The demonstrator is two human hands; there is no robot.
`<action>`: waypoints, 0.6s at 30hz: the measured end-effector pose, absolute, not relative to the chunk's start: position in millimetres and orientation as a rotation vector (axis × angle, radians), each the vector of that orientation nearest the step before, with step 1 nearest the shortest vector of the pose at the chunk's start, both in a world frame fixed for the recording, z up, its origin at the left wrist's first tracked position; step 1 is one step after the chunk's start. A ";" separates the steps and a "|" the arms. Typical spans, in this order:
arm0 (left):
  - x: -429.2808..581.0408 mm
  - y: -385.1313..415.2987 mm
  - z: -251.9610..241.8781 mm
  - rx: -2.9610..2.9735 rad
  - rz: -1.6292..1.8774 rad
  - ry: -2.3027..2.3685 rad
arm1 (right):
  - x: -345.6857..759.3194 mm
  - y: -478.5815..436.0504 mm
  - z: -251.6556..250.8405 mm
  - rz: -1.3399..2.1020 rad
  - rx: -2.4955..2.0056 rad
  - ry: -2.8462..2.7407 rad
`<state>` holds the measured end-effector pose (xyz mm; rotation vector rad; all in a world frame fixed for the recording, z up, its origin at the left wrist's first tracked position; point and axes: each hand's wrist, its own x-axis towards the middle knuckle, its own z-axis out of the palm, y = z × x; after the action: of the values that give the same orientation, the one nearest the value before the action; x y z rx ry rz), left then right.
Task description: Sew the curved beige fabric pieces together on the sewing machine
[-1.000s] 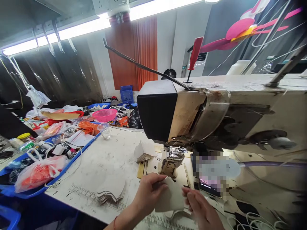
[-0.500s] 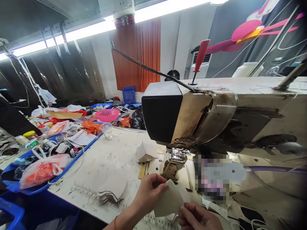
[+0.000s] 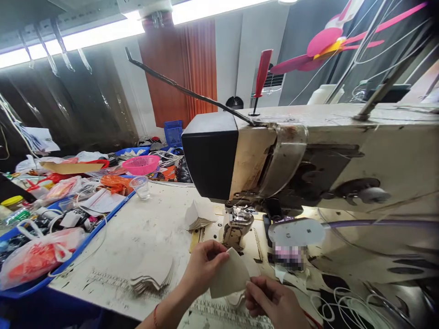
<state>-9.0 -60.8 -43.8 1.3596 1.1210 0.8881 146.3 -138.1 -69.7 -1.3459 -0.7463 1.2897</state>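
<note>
My left hand (image 3: 202,264) pinches the top corner of a beige cut piece of stiff material (image 3: 229,276). My right hand (image 3: 272,302) pinches the same piece at its lower right edge. Both hands hold it just in front of the presser foot (image 3: 236,228) of a worn cream sewing machine (image 3: 308,155). One stack of similar beige pieces (image 3: 152,276) lies on the table left of my left hand. A second stack (image 3: 197,215) sits behind it, left of the presser foot.
A blue tray (image 3: 65,262) full of bags, cords and clutter runs along the table's left side. A clear plastic cup (image 3: 140,186) and a pink basket (image 3: 141,164) stand further back. White cords (image 3: 346,306) lie at the right. A red-handled tool (image 3: 260,77) stands on the machine.
My right hand has slid down to the lower right edge of the beige piece, and the piece has tilted. The view has shifted slightly left.
</note>
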 end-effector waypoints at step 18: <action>-8.9 -55.8 -40.9 1.215 0.876 1.093 | 142.8 -139.9 -63.2 1.302 -1.317 -0.752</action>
<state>-8.9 -55.8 -40.9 1.2151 1.0930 0.8763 142.8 -139.9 -63.2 -1.3165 -0.7520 1.3016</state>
